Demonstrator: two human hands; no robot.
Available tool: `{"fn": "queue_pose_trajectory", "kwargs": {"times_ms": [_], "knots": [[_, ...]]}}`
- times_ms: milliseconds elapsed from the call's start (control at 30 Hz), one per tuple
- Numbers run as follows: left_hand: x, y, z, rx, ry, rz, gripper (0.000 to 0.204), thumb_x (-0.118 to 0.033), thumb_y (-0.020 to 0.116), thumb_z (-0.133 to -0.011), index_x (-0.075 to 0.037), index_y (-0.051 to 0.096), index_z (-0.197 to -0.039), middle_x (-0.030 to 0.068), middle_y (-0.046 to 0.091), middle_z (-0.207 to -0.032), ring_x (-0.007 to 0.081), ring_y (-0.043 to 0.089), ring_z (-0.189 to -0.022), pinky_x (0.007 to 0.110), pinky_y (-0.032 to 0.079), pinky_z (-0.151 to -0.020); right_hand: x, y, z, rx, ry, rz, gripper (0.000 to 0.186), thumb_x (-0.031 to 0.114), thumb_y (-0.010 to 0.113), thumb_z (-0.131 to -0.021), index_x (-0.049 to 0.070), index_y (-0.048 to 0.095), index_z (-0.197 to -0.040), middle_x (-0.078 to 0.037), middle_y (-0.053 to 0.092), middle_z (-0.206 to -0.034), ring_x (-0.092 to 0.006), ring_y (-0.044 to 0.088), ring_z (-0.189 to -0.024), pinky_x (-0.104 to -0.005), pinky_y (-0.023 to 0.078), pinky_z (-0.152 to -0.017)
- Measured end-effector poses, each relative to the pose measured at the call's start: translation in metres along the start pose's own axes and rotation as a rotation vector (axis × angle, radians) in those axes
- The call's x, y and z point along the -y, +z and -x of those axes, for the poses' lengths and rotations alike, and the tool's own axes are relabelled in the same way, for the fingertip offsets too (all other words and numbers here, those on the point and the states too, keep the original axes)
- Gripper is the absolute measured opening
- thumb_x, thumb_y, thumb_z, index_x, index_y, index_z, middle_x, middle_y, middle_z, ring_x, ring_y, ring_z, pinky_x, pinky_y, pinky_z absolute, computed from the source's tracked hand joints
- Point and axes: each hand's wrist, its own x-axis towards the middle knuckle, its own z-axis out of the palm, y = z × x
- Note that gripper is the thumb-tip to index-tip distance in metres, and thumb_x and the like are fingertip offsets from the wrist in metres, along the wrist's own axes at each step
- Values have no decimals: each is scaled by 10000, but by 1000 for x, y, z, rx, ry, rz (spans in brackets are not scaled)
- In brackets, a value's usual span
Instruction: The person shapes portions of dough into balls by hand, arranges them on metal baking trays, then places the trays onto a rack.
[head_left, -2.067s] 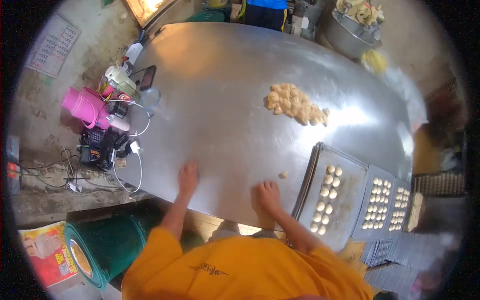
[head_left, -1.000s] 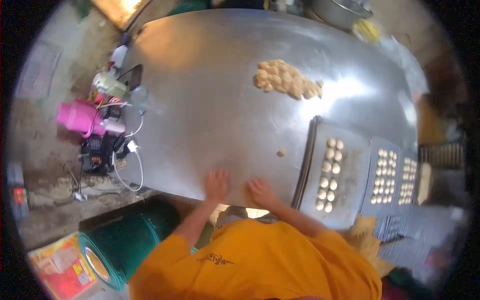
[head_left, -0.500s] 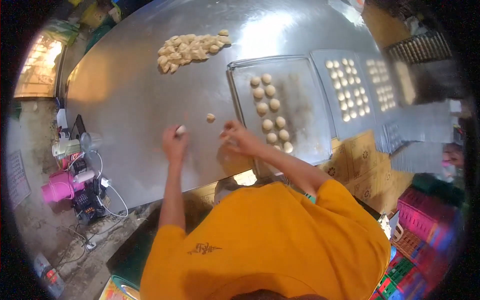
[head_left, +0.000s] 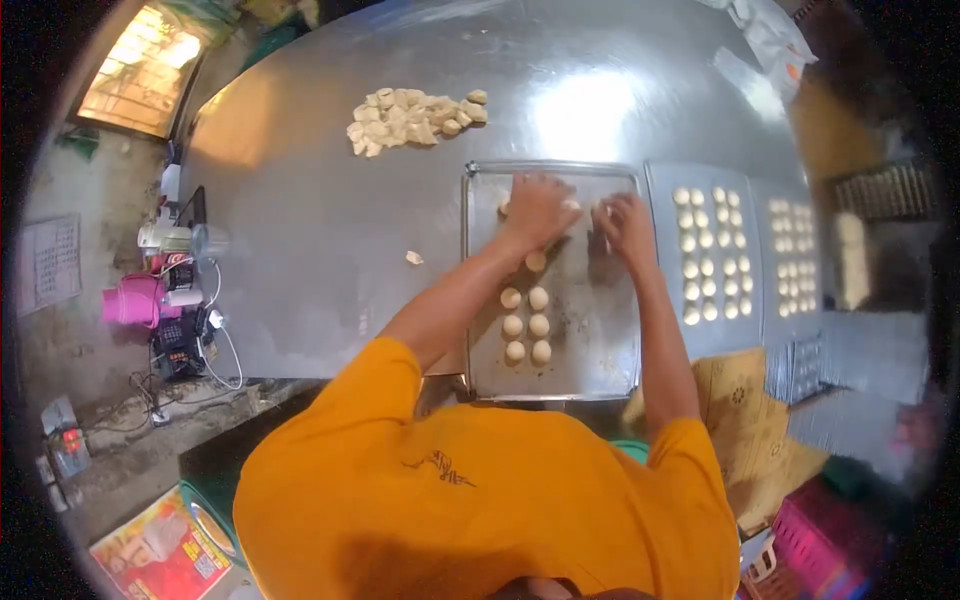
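Over the upper part of a shallow metal baking tray (head_left: 610,340), my left hand (head_left: 538,212) curls down with a pale dough ball (head_left: 570,206) at its fingertips. My right hand (head_left: 624,226) is just to its right, fingers bunched together around what looks like another small dough ball, mostly covered. Two columns of round dough balls (head_left: 539,299) sit on the left half of the tray; my left hand and forearm hide some of them. A single loose dough piece (head_left: 413,257) lies on the steel table, left of the tray.
A heap of cut dough pieces (head_left: 405,122) lies farther back on the steel table (head_left: 290,220). Right of the tray are two flat trays (head_left: 735,175) bearing rows of dough balls. A pink container (head_left: 135,300) and cables stand at the left edge. Crates (head_left: 810,540) are at lower right.
Both hands have moved right, from the bare table to above the baking tray. My view has shifted too, so the tray now appears more upright.
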Motion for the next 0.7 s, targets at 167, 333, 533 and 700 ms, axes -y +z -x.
{"fn": "queue_pose_trajectory", "kwargs": {"times_ms": [167, 333, 533, 700], "knots": [[149, -35, -9, -47, -544, -98, 191, -211, 616, -741, -99, 678, -883, 137, 621, -874, 326, 578, -892, 457, 440, -789, 43, -41, 57, -146, 128, -74, 146, 113, 680, -790, 30, 638, -902, -98, 607, -821, -252, 600, -843, -326, 463, -768], [221, -32, 2, 50, -379, -308, 207, -218, 622, -763, -64, 649, -897, 169, 580, -954, 336, 567, -913, 466, 444, -775, 50, -19, 124, -136, 378, -142, 114, 115, 655, -825, 9, 651, -867, -85, 629, -785, -149, 589, -731, -283, 468, -702], [179, -98, 48, 214, -742, 331, 272, -216, 613, -826, -55, 555, -1037, 151, 571, -1014, 280, 575, -934, 393, 465, -800, 125, 15, 49, -48, 335, -286, 163, 150, 656, -819, 27, 662, -926, -112, 639, -812, -222, 610, -755, -316, 483, -723], [146, -185, 198, -152, -1296, 654, 405, -435, 414, -959, -75, 457, -1139, 47, 498, -998, 163, 489, -895, 298, 407, -833, 202, 143, -100, 237, -69, -352, 356, 210, 608, -850, 79, 548, -1175, -181, 540, -1118, -325, 571, -961, -404, 468, -849]]}}
